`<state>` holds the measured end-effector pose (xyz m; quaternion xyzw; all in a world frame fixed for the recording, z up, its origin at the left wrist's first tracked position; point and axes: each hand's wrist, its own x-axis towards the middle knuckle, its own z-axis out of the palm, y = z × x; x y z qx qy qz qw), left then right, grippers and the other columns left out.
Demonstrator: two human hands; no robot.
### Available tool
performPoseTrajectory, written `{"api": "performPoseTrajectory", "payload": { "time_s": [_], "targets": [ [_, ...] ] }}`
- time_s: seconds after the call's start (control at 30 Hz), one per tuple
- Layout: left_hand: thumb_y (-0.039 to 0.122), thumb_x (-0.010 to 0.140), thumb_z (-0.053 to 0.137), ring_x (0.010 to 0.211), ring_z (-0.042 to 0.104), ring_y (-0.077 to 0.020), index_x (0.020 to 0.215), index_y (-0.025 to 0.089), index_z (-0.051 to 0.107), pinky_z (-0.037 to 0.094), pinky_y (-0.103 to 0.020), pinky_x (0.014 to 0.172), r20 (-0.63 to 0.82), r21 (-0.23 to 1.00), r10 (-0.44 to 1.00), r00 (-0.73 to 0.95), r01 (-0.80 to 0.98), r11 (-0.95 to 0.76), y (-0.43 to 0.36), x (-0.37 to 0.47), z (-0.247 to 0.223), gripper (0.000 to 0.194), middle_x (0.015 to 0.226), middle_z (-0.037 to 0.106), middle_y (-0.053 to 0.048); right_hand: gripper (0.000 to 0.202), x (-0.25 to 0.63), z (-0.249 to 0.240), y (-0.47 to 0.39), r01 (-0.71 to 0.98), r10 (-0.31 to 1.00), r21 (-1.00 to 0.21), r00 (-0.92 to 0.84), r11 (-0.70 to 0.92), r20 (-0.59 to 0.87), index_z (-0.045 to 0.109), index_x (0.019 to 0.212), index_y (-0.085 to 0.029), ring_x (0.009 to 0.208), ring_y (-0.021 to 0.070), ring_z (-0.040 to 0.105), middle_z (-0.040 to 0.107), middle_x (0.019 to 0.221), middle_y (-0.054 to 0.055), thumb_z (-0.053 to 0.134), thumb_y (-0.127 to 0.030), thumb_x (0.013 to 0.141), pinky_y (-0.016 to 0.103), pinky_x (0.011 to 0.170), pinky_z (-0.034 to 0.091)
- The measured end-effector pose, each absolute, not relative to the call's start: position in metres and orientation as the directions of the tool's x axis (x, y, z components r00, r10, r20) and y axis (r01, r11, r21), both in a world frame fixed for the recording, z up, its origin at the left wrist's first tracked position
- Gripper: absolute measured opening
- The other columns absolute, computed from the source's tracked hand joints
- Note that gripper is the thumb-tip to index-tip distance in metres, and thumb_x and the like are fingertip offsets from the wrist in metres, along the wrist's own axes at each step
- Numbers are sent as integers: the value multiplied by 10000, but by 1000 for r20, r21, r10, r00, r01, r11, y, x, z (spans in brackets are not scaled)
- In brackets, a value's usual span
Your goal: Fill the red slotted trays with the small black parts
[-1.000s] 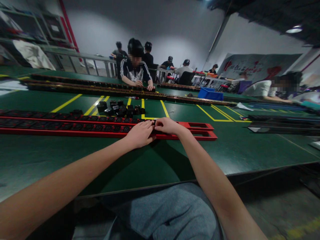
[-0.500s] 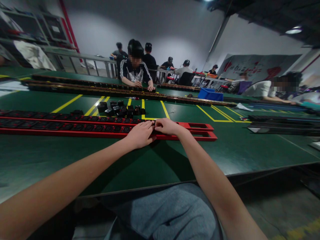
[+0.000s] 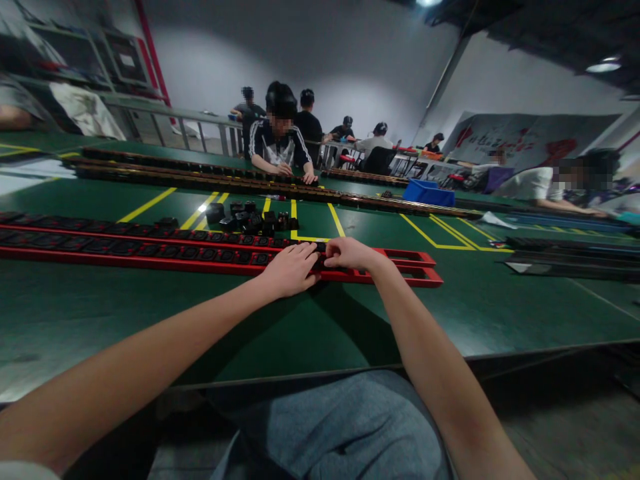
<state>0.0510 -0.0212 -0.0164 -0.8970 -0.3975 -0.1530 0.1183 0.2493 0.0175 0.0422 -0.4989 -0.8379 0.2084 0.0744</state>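
Note:
A long red frame [image 3: 230, 268] lies across the green table, its two rows filled with black square parts [image 3: 190, 253] up to my hands. My left hand [image 3: 294, 270] rests over the frame, its fingers closed around its near edge and a black part beneath them. Just right of it, my right hand [image 3: 350, 256] is curled with its fingertips on the frame; what they pinch is too small to make out. Past my right hand, the frame's end [image 3: 433, 281] has open slots.
Loose black parts [image 3: 250, 220] are piled behind the frame. Farther back lie long dark rails [image 3: 200, 175] and a blue bin [image 3: 429, 193]. A person [image 3: 283, 143] works across the table. Dark strips [image 3: 570, 260] lie at the right.
The whole view has shifted, so things appear slightly farther right and lower. Both hands stay at the same place on the frame, with a slightly wider gap between them.

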Motion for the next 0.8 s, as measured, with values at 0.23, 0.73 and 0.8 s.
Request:
{"api": "performPoseTrajectory", "payload": {
  "time_s": [0.23,0.73,0.8],
  "targets": [
    [350,927,529,1331,485,-300,1302,114,564,364,-443,1126,444,-94,612,654,713,-695,-23,54,-16,445,1410,558,-163,132,253,27,31,792,851,-313,-495,525,173,648,736,-162,623,121,504,619,670,-4,612,-212,853,241,602,349],
    [143,895,492,1198,601,-260,1335,106,584,467,-403,1042,412,-66,466,783,535,-842,-19,65,-18,451,1316,636,-156,176,238,16,70,882,863,-208,-322,423,390,708,954,-182,834,191,626,714,944,66,555,-246,895,289,773,460],
    [148,888,503,1206,602,-260,1333,103,591,474,-395,1037,404,-64,460,791,526,-848,-16,66,-19,456,1320,635,-163,222,221,16,86,877,857,-160,-379,453,349,701,1057,-166,954,213,633,694,1095,102,588,-252,886,306,847,474]
  ]
}}
